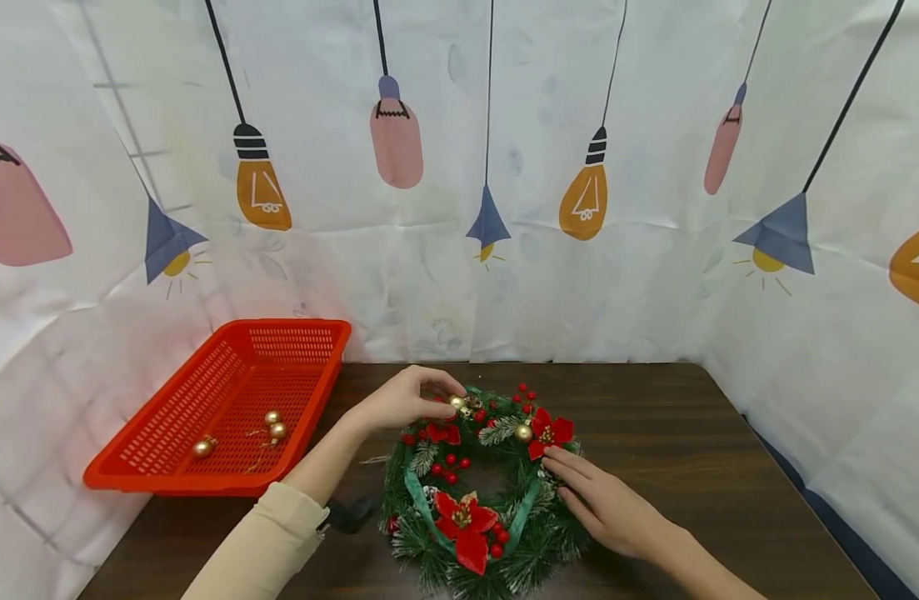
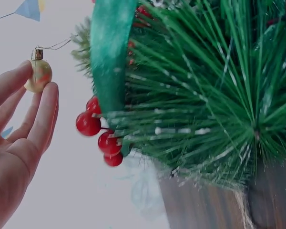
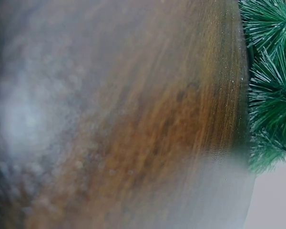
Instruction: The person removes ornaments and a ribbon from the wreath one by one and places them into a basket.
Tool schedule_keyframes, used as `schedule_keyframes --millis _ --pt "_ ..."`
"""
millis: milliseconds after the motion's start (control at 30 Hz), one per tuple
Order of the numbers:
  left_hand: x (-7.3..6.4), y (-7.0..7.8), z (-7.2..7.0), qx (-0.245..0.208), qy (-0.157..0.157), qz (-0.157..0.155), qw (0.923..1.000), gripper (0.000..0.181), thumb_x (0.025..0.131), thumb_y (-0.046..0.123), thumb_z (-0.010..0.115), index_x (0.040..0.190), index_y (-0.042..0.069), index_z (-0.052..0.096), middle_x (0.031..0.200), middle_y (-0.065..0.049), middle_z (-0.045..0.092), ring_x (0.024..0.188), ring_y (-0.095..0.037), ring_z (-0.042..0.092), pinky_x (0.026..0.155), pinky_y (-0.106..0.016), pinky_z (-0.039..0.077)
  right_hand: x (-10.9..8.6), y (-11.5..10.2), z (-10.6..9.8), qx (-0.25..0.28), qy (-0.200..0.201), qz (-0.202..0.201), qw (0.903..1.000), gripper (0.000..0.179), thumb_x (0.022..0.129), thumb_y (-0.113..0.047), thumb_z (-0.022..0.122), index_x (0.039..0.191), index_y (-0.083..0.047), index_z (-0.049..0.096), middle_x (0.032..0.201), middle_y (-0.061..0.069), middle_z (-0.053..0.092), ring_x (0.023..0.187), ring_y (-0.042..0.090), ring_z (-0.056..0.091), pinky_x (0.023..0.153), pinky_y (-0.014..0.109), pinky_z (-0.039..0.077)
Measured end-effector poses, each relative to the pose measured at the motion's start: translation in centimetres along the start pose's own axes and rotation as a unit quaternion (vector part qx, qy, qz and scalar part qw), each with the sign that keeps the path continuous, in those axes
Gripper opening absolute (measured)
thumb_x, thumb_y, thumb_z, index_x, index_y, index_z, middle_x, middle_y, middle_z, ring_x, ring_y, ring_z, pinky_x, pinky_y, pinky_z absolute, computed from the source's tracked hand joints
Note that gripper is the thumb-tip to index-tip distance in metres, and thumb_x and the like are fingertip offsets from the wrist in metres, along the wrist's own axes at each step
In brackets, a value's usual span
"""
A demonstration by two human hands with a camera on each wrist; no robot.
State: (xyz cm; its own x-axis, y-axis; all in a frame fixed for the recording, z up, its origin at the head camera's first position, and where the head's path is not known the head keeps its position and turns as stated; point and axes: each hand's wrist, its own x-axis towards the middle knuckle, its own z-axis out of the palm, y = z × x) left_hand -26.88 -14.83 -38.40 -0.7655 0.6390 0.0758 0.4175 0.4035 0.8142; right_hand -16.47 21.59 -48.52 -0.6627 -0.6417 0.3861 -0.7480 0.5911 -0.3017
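A green Christmas wreath (image 1: pixel 410 546) lies on the table, trimmed with red poinsettias (image 1: pixel 471 550), red berries and a green ribbon (image 1: pixel 522 515). Over its far left part my left hand (image 1: pixel 402 398) pinches a small gold bauble (image 2: pixel 40 74) between thumb and fingers. A thin wire loop (image 2: pixel 62 45) runs from the bauble's cap toward the greenery in the left wrist view. My right hand (image 1: pixel 609 508) rests on the wreath's right side, fingers extended, fingertips just below the upper right poinsettia (image 1: pixel 549 432). Beside that flower sits another gold bauble (image 1: pixel 523 432). The right wrist view leaves the right hand out.
At the back left stands a red plastic basket (image 1: pixel 320 408) with several gold baubles (image 1: pixel 277 430) inside. Brown wooden table (image 1: pixel 669 467) extends right of the wreath. A white curtain (image 1: pixel 444 283) printed with lamps hangs behind and along both sides.
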Motion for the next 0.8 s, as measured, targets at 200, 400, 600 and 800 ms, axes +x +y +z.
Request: schedule_keyframes --millis 200,400,600,800 --pt "-1.0 -0.3 -1.0 -0.017 0.019 0.005 0.9997 0.028 0.096 0.017 0.075 0.123 0.010 0.073 0.116 -0.002 0.070 0.104 -0.021 0.066 0.086 -0.040 0.056 -0.1 0.1 0.0 0.003 -0.006 0.005 1.0000 0.045 0.108 -0.019 0.055 0.151 -0.008 0.051 0.158 0.009 0.044 0.142 0.027 0.046 0.100 0.045 0.052" --pt "-2.2 -0.4 -1.9 -0.040 0.042 0.005 0.9983 0.026 0.096 0.015 0.076 0.121 0.014 0.073 0.121 -0.006 0.068 0.107 -0.025 0.065 0.086 -0.039 0.057 -0.1 0.2 0.1 0.001 -0.002 0.002 1.0000 0.045 0.108 -0.020 0.056 0.151 -0.008 0.051 0.158 0.009 0.044 0.141 0.027 0.046 0.099 0.045 0.052" --pt "-3.3 -0.5 -3.0 -0.058 0.066 0.015 0.9960 0.029 0.096 0.011 0.075 0.124 0.006 0.071 0.123 -0.010 0.068 0.110 -0.028 0.065 0.089 -0.038 0.057 -0.1 0.1 0.1 0.000 -0.003 0.004 1.0000 0.045 0.108 -0.020 0.056 0.152 -0.008 0.051 0.158 0.009 0.044 0.142 0.026 0.046 0.099 0.045 0.052" --pt "-4.3 -0.7 -4.1 -0.054 0.087 0.019 0.9946 0.028 0.095 0.010 0.075 0.123 0.007 0.071 0.119 -0.011 0.069 0.110 -0.029 0.066 0.090 -0.035 0.056 -0.1 0.0 0.1 -0.001 -0.001 0.004 1.0000 0.045 0.108 -0.019 0.057 0.151 -0.008 0.051 0.158 0.009 0.045 0.141 0.027 0.046 0.098 0.045 0.053"
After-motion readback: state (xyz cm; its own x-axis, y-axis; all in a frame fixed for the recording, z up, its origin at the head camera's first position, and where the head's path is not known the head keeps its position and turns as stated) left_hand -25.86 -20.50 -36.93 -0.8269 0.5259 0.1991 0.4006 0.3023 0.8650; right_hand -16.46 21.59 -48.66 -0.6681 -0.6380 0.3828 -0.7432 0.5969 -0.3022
